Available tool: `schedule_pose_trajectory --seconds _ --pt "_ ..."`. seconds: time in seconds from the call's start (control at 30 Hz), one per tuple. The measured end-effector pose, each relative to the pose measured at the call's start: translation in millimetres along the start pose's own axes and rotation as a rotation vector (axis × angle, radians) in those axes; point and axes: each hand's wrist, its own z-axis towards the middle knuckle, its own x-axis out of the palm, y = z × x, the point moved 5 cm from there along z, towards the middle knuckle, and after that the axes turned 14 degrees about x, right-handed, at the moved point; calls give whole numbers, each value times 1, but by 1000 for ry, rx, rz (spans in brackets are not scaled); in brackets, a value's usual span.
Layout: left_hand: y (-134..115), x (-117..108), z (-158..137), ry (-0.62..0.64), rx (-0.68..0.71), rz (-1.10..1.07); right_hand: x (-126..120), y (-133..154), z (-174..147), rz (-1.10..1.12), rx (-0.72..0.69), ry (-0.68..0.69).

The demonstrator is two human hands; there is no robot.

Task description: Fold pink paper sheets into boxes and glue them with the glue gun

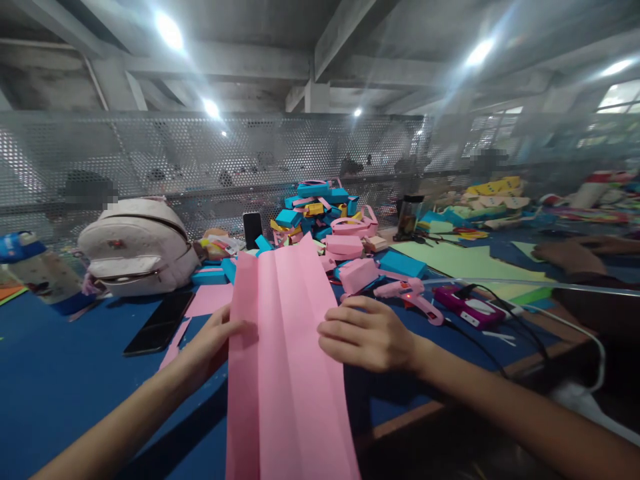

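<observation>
A long sheet of pink paper (295, 347) with lengthwise creases is held up between my two hands, over the near edge of the table. My left hand (220, 337) grips its left edge, with the thumb on the front face and the fingers partly hidden behind. On the opposite side my right hand (370, 333) is closed on the right edge, its fingers curled and the thumb hidden. Just beyond my right hand lies a pink hot glue gun (410, 297) with a small red light on it.
A pile of pink, blue and yellow paper boxes (320, 207) rises behind the sheet. To the left are a white backpack (140, 247), a black phone (160, 323) and a bottle (50, 273). At right are a purple power strip (467, 307), cables, green paper (455, 263) and another person's hand (567, 252).
</observation>
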Motion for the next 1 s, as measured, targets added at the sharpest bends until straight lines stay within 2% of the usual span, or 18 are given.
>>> schedule_pose_trajectory --seconds 0.13,0.33,0.4,0.57,0.7,0.83,0.93,1.0 --pt "2 0 -9 103 -12 -164 0 -12 -10 7 46 55" --pt "0 -7 -11 94 3 -67 5 -32 -23 169 276 108" --pt "2 -12 -9 93 9 -41 8 -40 -27 277 420 157" --pt "9 -19 -3 120 1 -30 22 -53 -39 710 951 285" --pt "8 -14 0 137 11 -9 37 -49 -42 1132 1216 322" --pt "3 -8 1 141 19 38 48 -40 -35 1424 1287 385" --pt "1 -9 1 123 64 123 51 -41 -34 1397 1295 387" --pt "2 -11 1 128 87 172 54 -40 -37 1348 1304 449"
